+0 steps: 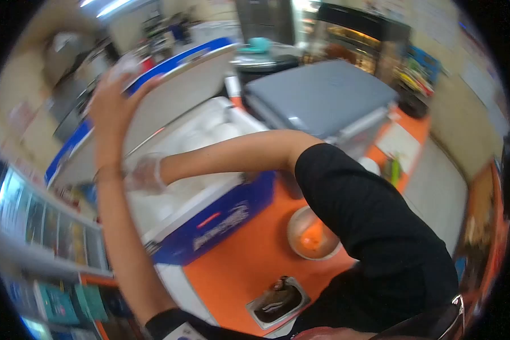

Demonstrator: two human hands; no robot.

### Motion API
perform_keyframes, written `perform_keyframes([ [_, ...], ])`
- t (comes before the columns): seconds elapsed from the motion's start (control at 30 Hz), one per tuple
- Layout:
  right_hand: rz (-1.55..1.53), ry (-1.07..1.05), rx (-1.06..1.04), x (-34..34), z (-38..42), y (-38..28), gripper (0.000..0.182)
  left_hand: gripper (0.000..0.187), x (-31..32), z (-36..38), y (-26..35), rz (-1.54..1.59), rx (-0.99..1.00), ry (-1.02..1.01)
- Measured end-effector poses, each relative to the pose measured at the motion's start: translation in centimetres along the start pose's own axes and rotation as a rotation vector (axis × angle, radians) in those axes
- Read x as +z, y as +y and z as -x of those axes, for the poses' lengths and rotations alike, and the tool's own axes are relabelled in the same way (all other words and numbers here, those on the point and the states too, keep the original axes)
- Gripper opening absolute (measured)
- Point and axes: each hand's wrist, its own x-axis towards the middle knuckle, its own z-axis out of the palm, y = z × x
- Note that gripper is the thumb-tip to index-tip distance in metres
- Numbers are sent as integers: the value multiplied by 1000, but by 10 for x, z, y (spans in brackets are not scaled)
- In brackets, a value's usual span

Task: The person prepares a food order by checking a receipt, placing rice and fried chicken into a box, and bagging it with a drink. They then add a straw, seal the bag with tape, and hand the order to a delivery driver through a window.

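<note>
Nearest, low on the orange floor (238, 272), a steel tray (277, 303) of something dark sits by the bottom edge, and just beyond it stands a round metal bowl (313, 233) holding something orange. Both are well apart from the hands.

Further out is the chest freezer (209, 226), blue-fronted with a white inside. The right hand (146, 173) (in a thin clear glove) reaches down across the front rim into the white well; its fingers look loosely curled, but blur hides whether they grip anything. What it reaches for lies below and ahead of the fingertips, inside the well, and I cannot make it out.

The left hand (112, 105) is raised higher and further back, fingers spread open against the lifted freezer lid (175, 93), whose long edge runs away toward the upper right. So the right hand is the nearer one to the freezer's contents.

Beyond, a second freezer with a closed grey lid (323, 93) stands beside the first
</note>
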Motion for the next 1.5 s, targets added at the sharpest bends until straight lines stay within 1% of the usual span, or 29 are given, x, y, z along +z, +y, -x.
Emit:
perform_keyframes([
  [0.07,-62,186,167,-77,134,-20,34,42,-20,11,36,-56,2,-48],
  [0.1,-62,279,232,-98,199,-35,35,38,-20,20,47,-147,33,-17],
  [0.17,-489,700,383,-91,314,-57,40,38,-26,42,78,-239,-8,-77],
  [0.23,-1397,650,678,-101,427,-90,45,37,-29,69,102,-300,-46,-147],
  [0.27,-2059,687,835,-78,473,-103,48,37,-29,79,115,-330,-28,-154],
  [0.3,-2291,888,884,-70,521,-121,50,35,-28,91,120,-354,-36,-169],
  [0.33,-2340,1010,910,-78,568,-139,49,33,-26,95,131,-368,-36,-185],
  [0.4,-2350,1226,1142,-53,654,-166,53,30,-33,78,195,-356,-277,-365],
  [0.43,-2342,1320,1234,-39,699,-178,53,30,-31,64,236,-323,-244,-368],
  [0.47,-2313,1359,1262,-33,740,-198,53,29,-35,52,284,-175,-262,-255],
  [0.5,-2318,1567,1221,-27,774,-218,54,28,-35,46,333,-29,-291,-143],
  [0.53,-2317,1767,1167,-24,813,-233,55,28,-29,42,386,-6,-289,-147],
  [0.63,-2162,1898,1339,-18,921,-267,55,21,-20,26,551,333,49,-140],
  [0.7,-2046,1991,1387,-7,975,-279,58,19,-15,18,637,527,0,-286],
  [0.73,-1965,2069,1435,-2,1002,-283,57,19,-9,11,671,544,6,-303],
  [0.8,-1802,2228,1541,0,1050,-281,52,18,7,-1,729,732,29,-423],
  [0.83,-1792,2237,1547,3,1073,-275,52,18,19,-8,752,739,35,-426],
  [0.9,-1481,2562,1507,14,1125,-255,49,18,50,-23,796,726,34,-531],
  [0.97,-1363,2609,1568,31,1175,-227,49,18,84,-35,837,776,51,-542],
  [1.03,-1232,2648,1634,52,1228,-200,48,18,126,-42,868,753,-94,-606],
  [1.1,-1081,2435,1830,71,1282,-164,52,18,175,-49,900,789,-126,-618],
  [1.13,-1060,2442,1831,72,1304,-145,52,21,202,-52,913,776,-85,-597],
  [1.17,-1169,2475,1700,65,1328,-123,56,24,226,-67,938,762,-51,-575],
  [1.2,-1286,2493,1571,62,1349,-102,62,23,248,-79,961,831,-55,-610],
  [1.23,-1291,2485,1582,63,1372,-81,62,21,269,-90,990,864,-91,-642],
  [1.3,-1391,2414,1477,65,1418,-40,72,18,313,-112,1047,974,-144,-762],
  [1.37,-1397,2379,1495,69,1459,-4,73,17,357,-133,1107,1153,82,-780],
  [1.43,-1412,2342,1495,78,1497,29,73,17,383,-154,1180,1337,20,-850],
  [1.5,-1358,2173,1569,92,1536,61,74,18,419,-163,1246,1419,-53,-940],
])
